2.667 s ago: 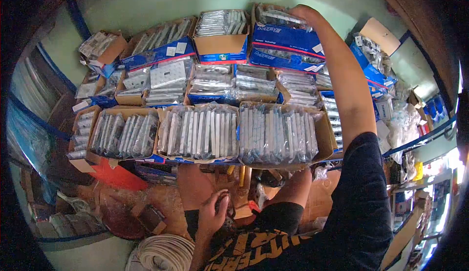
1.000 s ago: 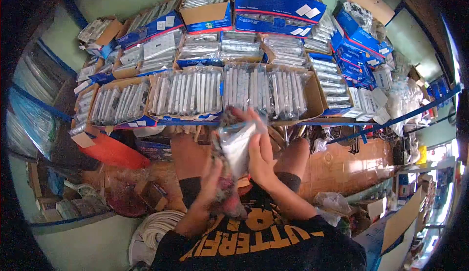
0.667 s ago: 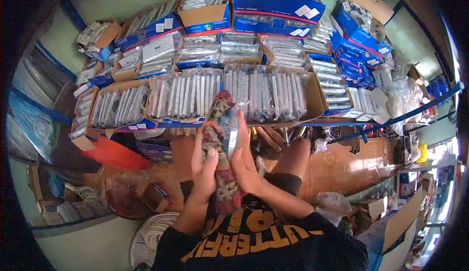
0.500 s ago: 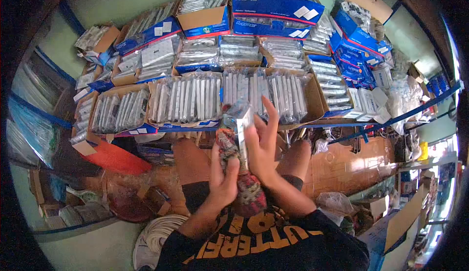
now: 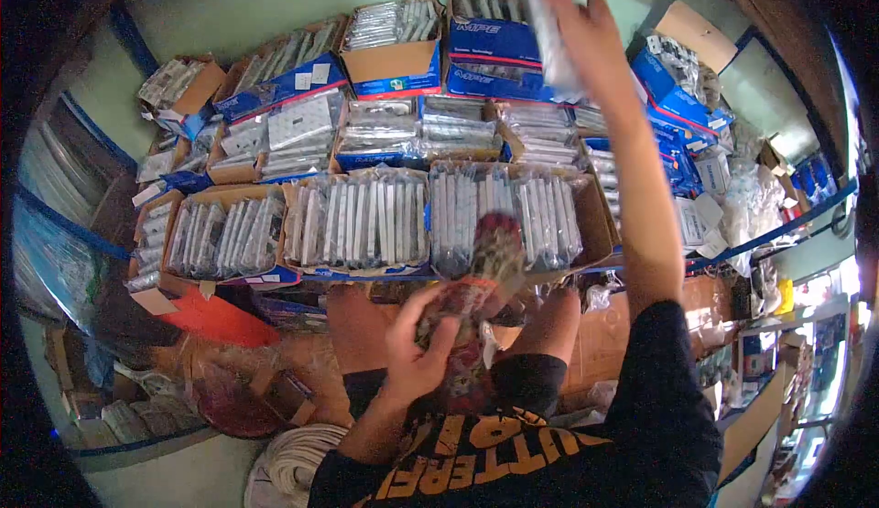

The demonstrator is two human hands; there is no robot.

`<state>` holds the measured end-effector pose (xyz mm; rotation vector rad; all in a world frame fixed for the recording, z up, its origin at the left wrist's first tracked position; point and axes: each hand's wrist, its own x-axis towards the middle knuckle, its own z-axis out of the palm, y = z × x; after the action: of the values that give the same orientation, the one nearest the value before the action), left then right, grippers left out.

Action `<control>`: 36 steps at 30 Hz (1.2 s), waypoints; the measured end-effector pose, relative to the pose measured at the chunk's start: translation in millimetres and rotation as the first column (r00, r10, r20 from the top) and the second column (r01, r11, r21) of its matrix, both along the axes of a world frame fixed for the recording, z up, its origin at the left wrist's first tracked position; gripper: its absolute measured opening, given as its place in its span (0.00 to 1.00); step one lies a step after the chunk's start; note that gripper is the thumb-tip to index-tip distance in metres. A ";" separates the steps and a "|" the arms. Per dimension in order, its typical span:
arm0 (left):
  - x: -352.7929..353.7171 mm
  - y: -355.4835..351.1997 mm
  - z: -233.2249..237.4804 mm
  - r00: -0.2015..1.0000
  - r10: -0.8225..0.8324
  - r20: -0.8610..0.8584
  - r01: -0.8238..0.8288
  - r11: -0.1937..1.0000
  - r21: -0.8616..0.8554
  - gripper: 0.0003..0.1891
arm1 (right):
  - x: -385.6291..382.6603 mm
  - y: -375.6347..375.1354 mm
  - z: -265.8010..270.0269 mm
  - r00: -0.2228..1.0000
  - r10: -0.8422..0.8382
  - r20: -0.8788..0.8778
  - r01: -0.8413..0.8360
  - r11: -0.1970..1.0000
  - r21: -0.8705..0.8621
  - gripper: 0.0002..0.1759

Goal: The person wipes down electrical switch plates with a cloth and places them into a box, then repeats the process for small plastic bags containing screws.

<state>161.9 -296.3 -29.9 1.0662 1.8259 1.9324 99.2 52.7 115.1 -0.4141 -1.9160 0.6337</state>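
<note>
My left hand (image 5: pixel 421 343) is closed round a dark red, green and black patterned cloth (image 5: pixel 467 302), held above my lap and blurred at its upper end. High at the upper right, my right hand (image 5: pixel 584 37) grips a flat white packet (image 5: pixel 551 46) that looks plastic-wrapped. This packet is in front of the blue MPE box (image 5: pixel 490 39) on the top row. Below the raised arm stands an open carton (image 5: pixel 595 220) filled with upright wrapped white plates (image 5: pixel 545 215).
More cartons of wrapped flat pieces (image 5: pixel 357 215) fill the tiered shelf. A red panel (image 5: pixel 220 314) leans at the lower left, near a coil of white cable (image 5: pixel 302 458). Clear plastic bags (image 5: pixel 755 178) hang at the right, by a blue rail (image 5: pixel 797 220).
My right hand has left the cloth and risen to the upper right with the white packet. The cloth stays in my left hand, its upper end now swung up and to the right.
</note>
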 end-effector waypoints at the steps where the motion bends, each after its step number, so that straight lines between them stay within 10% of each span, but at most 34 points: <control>1: -3.4 -7.8 -3.3 0.986 -0.052 0.161 0.044 0.998 0.049 0.15 | -11.1 20.8 14.1 0.996 0.033 0.086 -0.033 0.999 -0.001 0.29; 4: -18.0 -17.9 -11.9 0.978 -0.045 0.203 0.027 0.995 0.094 0.16 | -60.0 106.6 45.9 0.965 0.096 0.243 -0.098 0.995 -0.005 0.31; 7: -22.1 -22.7 -17.6 0.932 -0.111 0.345 0.075 0.990 0.116 0.20 | -112.4 194.4 14.1 0.840 -0.131 0.527 -0.166 0.862 0.480 0.23; 10: -18.6 -26.4 -32.9 0.900 -0.018 0.435 0.016 1.000 0.007 0.22 | -116.7 190.4 3.3 0.764 0.291 0.576 -0.409 0.909 0.084 0.23; 14: -18.6 -38.1 -50.2 0.834 0.120 0.538 -0.032 0.985 -0.169 0.23 | -154.1 233.6 -24.5 0.676 0.125 0.726 0.029 0.980 -0.195 0.19; 16: -20.3 -43.9 -59.4 0.822 0.166 0.545 -0.057 0.976 -0.211 0.23 | -153.5 261.4 -32.8 0.863 0.225 0.453 0.062 0.841 -0.537 0.18; 17: -20.3 -46.4 -65.6 0.819 0.170 0.549 -0.058 0.975 -0.215 0.23 | -166.4 323.5 -43.1 0.781 -0.021 0.624 0.144 0.979 -0.147 0.22; 19: -20.5 -48.6 -75.8 0.803 0.184 0.567 -0.117 0.981 -0.154 0.24 | -122.3 252.8 -29.1 0.797 -0.095 0.596 0.086 0.995 0.043 0.25; 21: -21.3 -48.9 -77.4 0.791 0.173 0.587 -0.111 0.984 -0.141 0.24 | -120.7 233.6 -1.7 0.548 -0.380 0.745 0.194 0.924 0.329 0.35; 24: -18.7 -44.2 -51.5 0.724 0.141 0.675 -0.074 0.989 -0.128 0.24 | -124.5 282.1 -25.9 0.719 -0.545 0.432 0.209 0.762 0.613 0.32; 27: -16.2 -45.0 -55.8 0.642 0.062 0.764 -0.002 0.997 -0.079 0.25 | -114.2 203.5 6.4 0.544 -0.581 0.605 0.270 0.804 0.530 0.23; 36: -9.3 -50.3 -96.1 0.663 0.106 0.741 -0.013 0.991 -0.130 0.22 | -134.5 159.4 -4.8 0.514 -0.691 0.508 0.317 0.703 0.636 0.19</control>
<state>152.6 -346.6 -126.1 0.0857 1.4487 1.8549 -35.3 212.1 110.4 -0.9952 -2.4052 -0.5284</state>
